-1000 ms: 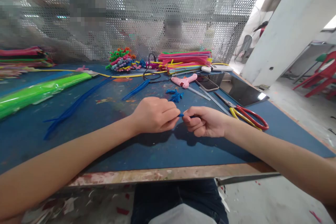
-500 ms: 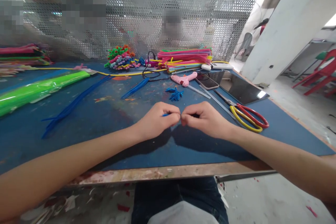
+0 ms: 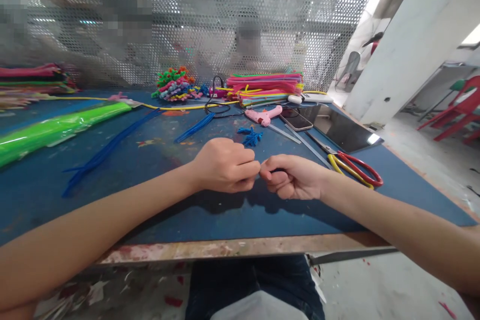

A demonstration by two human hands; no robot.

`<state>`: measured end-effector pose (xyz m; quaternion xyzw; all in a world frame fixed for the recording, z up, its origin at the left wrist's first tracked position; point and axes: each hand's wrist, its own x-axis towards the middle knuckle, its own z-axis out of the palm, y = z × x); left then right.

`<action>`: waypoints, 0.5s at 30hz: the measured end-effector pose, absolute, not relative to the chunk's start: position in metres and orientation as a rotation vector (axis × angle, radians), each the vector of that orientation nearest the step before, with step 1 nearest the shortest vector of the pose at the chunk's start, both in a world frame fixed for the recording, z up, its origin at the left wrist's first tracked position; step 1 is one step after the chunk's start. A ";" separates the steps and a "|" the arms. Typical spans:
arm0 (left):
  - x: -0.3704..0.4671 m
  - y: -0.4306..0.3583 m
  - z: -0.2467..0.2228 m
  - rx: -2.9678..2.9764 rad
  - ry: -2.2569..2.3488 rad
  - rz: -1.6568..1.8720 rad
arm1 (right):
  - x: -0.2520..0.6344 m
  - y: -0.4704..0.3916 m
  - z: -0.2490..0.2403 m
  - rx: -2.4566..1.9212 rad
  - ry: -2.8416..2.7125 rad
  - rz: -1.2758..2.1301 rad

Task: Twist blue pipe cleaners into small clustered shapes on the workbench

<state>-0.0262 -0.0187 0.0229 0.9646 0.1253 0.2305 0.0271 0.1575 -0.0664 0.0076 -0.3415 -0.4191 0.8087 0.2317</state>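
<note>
Above the blue tabletop, my left hand (image 3: 227, 166) is closed in a fist with its back turned up. A bit of blue pipe cleaner showed in it a moment ago; the fingers now hide it. My right hand (image 3: 292, 175) is closed beside it, thumb and forefinger pinched, fingertips meeting those of my left hand. Whatever lies in that pinch is hidden. Just beyond the hands lies a small clump of twisted blue pipe cleaner pieces (image 3: 251, 137). Loose blue pipe cleaners (image 3: 195, 127) lie behind my left hand, and a longer bunch of blue pipe cleaners (image 3: 108, 147) is farther left.
Scissors (image 3: 356, 167) with red and yellow handles lie right of my right hand. Behind are a pink glue gun (image 3: 264, 116), a phone (image 3: 297, 120) and a dark tablet (image 3: 343, 127). Bundles of coloured pipe cleaners (image 3: 266, 85) line the mesh panel (image 3: 195, 25). A green packet (image 3: 60, 127) lies left.
My left hand has rolled over so its back faces up, covering the blue bit. My right hand has turned, showing its curled fingers. Their fingertips stay together.
</note>
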 end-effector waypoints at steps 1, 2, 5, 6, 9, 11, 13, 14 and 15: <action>-0.027 -0.019 0.024 3.032 0.327 0.681 | 0.157 -0.066 0.007 -0.913 -1.116 2.292; -0.028 -0.020 0.024 3.042 0.298 0.668 | 0.156 -0.067 0.006 -0.915 -1.127 2.294; -0.024 -0.029 0.021 2.793 0.455 0.729 | 0.154 -0.072 0.005 -1.032 -1.451 1.883; -0.022 -0.032 0.019 2.603 0.563 0.724 | 0.154 -0.074 0.004 -1.067 -1.626 1.604; -0.016 -0.037 0.014 1.831 0.760 0.490 | 0.157 -0.079 0.004 -1.015 -2.107 0.714; -0.014 -0.036 0.013 1.401 0.724 0.285 | 0.159 -0.080 0.004 -0.938 -2.290 0.369; -0.012 -0.034 0.013 1.180 0.638 0.268 | 0.160 -0.079 0.004 -0.955 -2.278 0.240; -0.010 -0.034 0.013 1.138 0.596 0.349 | 0.160 -0.078 0.003 -1.005 -2.184 0.233; -0.009 -0.034 0.012 1.123 0.560 0.478 | 0.159 -0.077 0.003 -1.061 -2.055 0.265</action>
